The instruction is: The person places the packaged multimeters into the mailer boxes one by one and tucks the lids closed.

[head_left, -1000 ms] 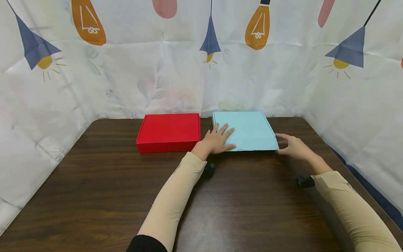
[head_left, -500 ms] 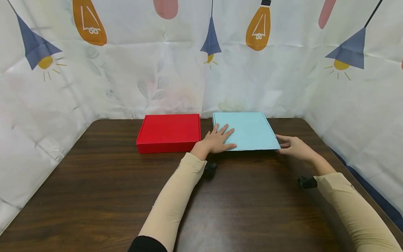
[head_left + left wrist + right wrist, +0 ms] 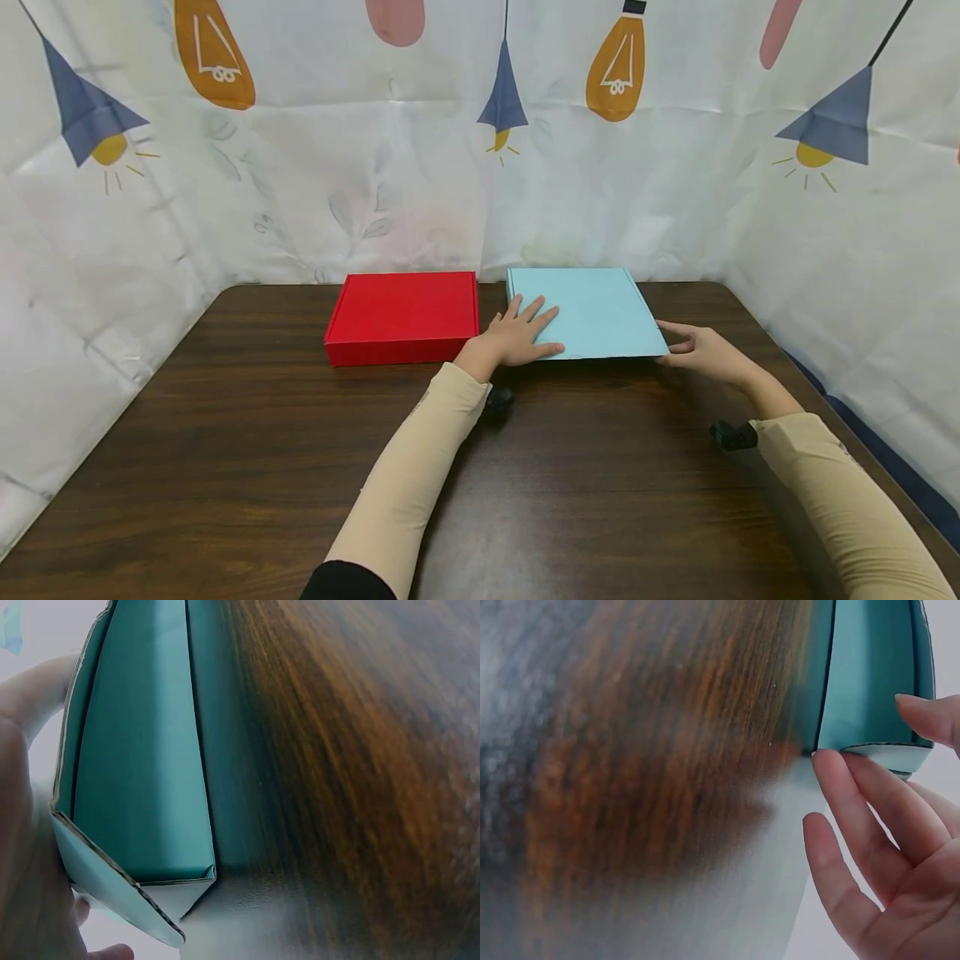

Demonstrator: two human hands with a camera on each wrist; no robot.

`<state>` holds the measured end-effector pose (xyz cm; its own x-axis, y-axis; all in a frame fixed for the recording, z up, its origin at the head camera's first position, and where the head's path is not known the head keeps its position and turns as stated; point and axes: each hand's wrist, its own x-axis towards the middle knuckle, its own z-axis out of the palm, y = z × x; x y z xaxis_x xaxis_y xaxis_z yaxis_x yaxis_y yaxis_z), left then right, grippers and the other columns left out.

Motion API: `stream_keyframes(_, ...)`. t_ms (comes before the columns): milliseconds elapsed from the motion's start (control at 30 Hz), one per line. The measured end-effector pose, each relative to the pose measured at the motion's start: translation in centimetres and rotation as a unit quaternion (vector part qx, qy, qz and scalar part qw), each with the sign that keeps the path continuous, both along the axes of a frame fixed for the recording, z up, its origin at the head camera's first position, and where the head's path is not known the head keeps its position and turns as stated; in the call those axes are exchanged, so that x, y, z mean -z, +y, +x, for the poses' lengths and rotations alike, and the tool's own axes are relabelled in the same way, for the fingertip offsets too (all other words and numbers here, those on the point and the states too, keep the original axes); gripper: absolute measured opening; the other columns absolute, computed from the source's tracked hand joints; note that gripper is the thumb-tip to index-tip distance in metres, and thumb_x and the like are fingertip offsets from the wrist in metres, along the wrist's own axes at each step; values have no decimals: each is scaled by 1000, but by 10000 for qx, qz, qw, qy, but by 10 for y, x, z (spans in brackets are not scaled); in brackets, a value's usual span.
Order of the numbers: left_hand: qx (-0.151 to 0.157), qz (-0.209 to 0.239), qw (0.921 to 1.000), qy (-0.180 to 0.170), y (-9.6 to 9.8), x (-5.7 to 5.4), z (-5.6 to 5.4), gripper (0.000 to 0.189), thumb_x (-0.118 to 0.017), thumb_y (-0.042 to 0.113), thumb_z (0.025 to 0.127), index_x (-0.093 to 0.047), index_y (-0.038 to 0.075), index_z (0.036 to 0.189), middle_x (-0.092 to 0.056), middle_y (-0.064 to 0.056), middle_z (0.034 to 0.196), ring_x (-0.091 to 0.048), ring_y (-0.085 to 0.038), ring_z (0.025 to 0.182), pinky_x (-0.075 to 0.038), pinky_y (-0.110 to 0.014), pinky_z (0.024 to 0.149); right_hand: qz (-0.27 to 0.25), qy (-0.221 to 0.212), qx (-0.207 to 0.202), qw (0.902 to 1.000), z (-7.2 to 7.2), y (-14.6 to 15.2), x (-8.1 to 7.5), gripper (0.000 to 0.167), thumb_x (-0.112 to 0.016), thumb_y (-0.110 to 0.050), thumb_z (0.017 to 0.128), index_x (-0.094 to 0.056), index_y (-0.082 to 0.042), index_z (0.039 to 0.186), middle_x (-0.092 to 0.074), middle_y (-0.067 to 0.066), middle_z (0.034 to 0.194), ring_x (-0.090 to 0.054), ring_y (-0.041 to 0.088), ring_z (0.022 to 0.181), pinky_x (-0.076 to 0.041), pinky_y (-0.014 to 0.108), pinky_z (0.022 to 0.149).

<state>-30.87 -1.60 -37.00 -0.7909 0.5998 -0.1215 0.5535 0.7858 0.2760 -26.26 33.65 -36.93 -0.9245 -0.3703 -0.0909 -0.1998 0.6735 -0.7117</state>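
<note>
A light blue cardboard box [image 3: 600, 308] lies at the back of the table, its lid on top. My left hand [image 3: 516, 337] rests on the lid's near left part, fingers spread. In the left wrist view, the lid's front edge and side tab [image 3: 112, 877] stand a little off the teal front wall [image 3: 146, 757]. At the near right corner, my right hand [image 3: 697, 350] holds the box edge. Its thumb [image 3: 922, 716] is by the lid's front edge, and its fingertips [image 3: 832, 769] touch the right side tab [image 3: 889, 756]. Whatever is inside the box is hidden.
A closed red box [image 3: 405, 308] lies just left of the blue one, close to the left wrist. Both stand on a dark wooden table [image 3: 225, 467]. A white printed curtain [image 3: 435, 192] hangs behind and along the sides.
The right hand has shifted very slightly right, and the lid's near right corner with it. The left hand stays in place on the lid.
</note>
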Motion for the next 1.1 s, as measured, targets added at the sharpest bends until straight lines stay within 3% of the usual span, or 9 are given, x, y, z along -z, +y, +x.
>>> stream_keyframes(267,-40,36,10000,14,1,1,1,78,-44,59,104,-10,27,167,1,-2,173,8,-34,156,-12,-60,122,-204,-180,10,9996,-2,2,1,82,-69,-18,100,-18,1,162,-46,35,147,-45,50,135,-35,70,106)
stream_keyframes(400,-71,10,9999,86,2,2,1,78,-45,58,104,-10,27,167,0,-2,173,7,-35,156,-14,-60,121,-285,-334,27,9990,-2,1,-2,88,-71,-21,99,-15,-2,163,-34,37,154,-40,52,139,-33,71,107)
stream_keyframes(500,-90,1,9999,117,3,2,0,79,-46,58,103,-11,27,167,0,-2,173,6,-35,156,-14,-60,121,-120,-293,33,9995,-4,0,-5,88,-70,-26,100,-14,-3,164,-33,36,155,-42,52,138,-36,70,106)
stream_keyframes(700,-207,-13,9996,214,6,7,0,79,-48,57,103,-11,29,167,0,-1,173,5,-34,156,-16,-61,121,129,-103,-12,9999,-12,2,-6,78,-61,-29,105,-16,-2,163,-63,30,130,-65,40,113,-46,62,100)
stream_keyframes(867,-261,-40,9992,293,7,10,0,80,-49,57,102,-11,29,166,-1,-1,173,5,-34,156,-17,-61,120,369,-71,-142,9992,-18,2,-4,82,-64,-31,103,-15,-9,165,-68,18,117,-65,29,103,-47,57,96)
stream_keyframes(1000,-311,-44,9988,383,7,9,2,79,-50,56,103,-13,28,166,-3,-2,173,3,-34,156,-17,-60,121,392,-173,-202,9989,-24,-1,-3,86,-65,-33,103,-10,-15,166,-65,12,95,-60,27,92,-45,48,90)
stream_keyframes(1100,-307,10,9987,410,7,6,4,78,-51,55,103,-16,28,166,-5,-4,172,2,-35,156,-17,-60,121,368,-264,-241,9987,-27,-2,-3,88,-65,-32,103,-6,-17,167,-61,12,89,-58,27,87,-44,46,87)
